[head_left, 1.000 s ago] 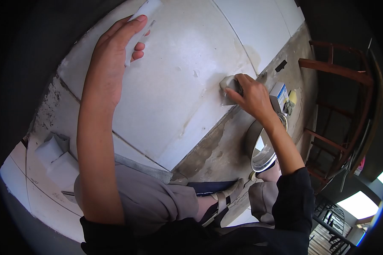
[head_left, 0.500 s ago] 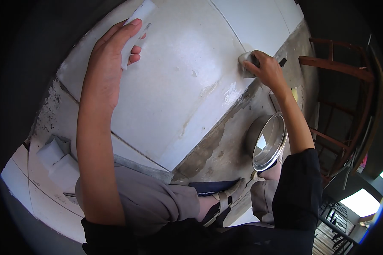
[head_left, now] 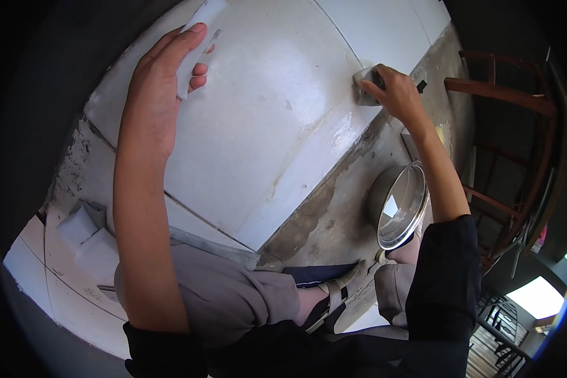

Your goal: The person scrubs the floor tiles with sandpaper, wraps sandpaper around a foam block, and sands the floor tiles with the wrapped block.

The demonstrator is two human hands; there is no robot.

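Bowl (head_left: pixel 376 196), shiny, stands bodyward of right fingers, probably for short reach. Right hand (head_left: pixel 399 96) pinches grey pad (head_left: pixel 363 93) between thumb and curled fingers; pad sits against white slab (head_left: pixel 252 157) near edge, apparently for flat contact. Left hand (head_left: pixel 157 66) clasps white strip (head_left: pixel 208 12), thumb along one face, fingertips curled round far edge, likely for steadiness. Wooden frame (head_left: pixel 498 94) stands beyond right fingers, off to side.

From the head, one camera looks forward and down, close over bare forearms (head_left: pixel 142 214), its wide, curving view spanning the glossy white tiled surface (head_left: pixel 252 151) between the left fingers (head_left: pixel 199 82) and right fingers (head_left: pixel 389 75) and the reddish-brown wooden frame (head_left: pixel 498 91) beyond the latter.
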